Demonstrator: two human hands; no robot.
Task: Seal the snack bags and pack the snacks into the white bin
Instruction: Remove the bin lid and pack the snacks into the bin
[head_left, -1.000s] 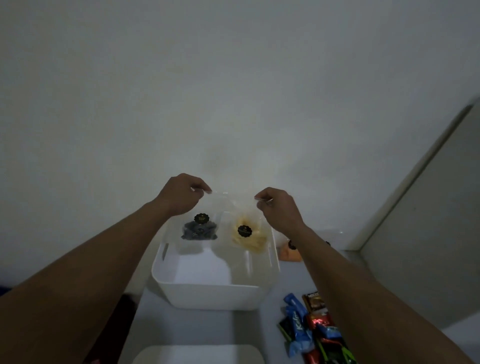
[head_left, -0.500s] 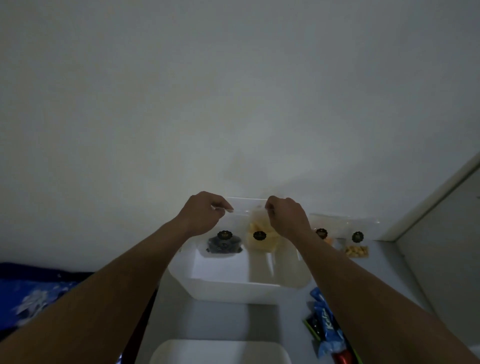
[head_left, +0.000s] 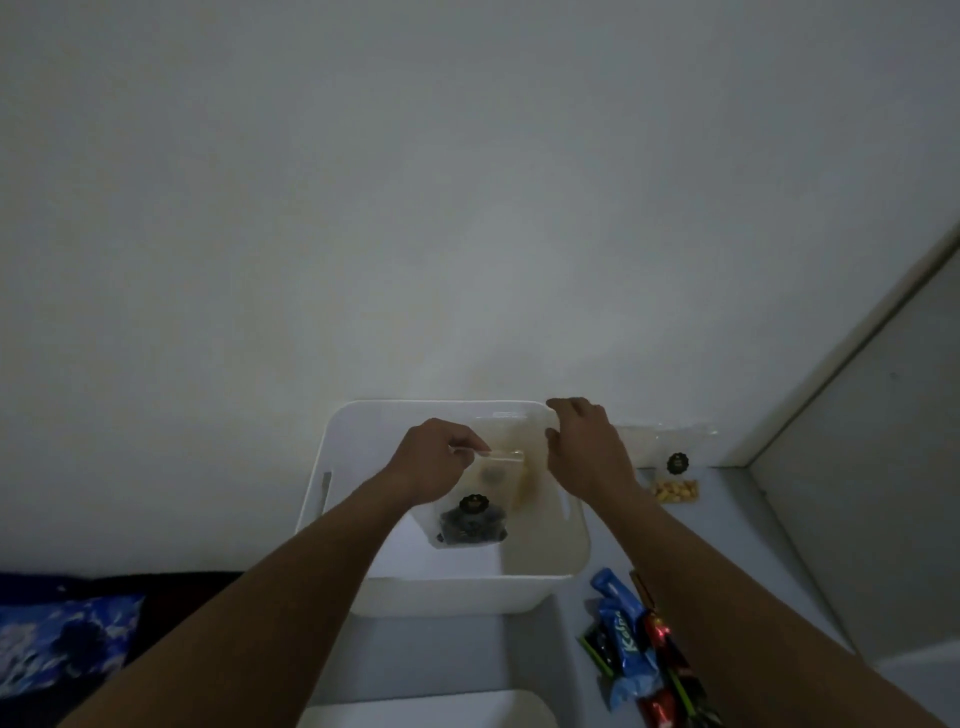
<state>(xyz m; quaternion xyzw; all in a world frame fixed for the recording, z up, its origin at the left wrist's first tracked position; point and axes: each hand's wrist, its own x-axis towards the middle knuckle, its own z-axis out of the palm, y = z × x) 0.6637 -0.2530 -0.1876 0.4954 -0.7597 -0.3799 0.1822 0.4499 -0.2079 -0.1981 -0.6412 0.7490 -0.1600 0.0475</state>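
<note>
Standing against the pale wall (head_left: 467, 208) at the back of a grey table (head_left: 467, 654): a white bin (head_left: 452, 592), open-topped, with a slot handle in its left wall. Reaching over the bin from the near side: both bare forearms. Pinching the top strip of a clear snack bag (head_left: 501, 475) between thumb and fingertips: the left hand (head_left: 434, 460), closed tight on that corner, the bag hanging inside the bin with pale yellow contents and a dim round label showing through. Hovering just right of the bag's top edge, above the bin's far right corner: the right hand (head_left: 584, 452), fingers curled downward and loosely parted, seemingly gripping nothing, though contact with the bag's right corner cannot be told in this dim light. Lying lower in the bin, in front of the held bag: a second clear bag of dark snacks (head_left: 472, 525) bearing a black round sticker. Leaning against the wall outside the bin, to the right: another clear bag with orange-yellow pieces (head_left: 675, 488) at its bottom and the same black sticker. Lying on the table near the right forearm: a heap of wrapped candy bars (head_left: 631, 654) in blue, red and green. Showing at the bottom edge: a white lid-like piece (head_left: 426, 712). Showing at far left: blue patterned fabric (head_left: 57, 644).
</note>
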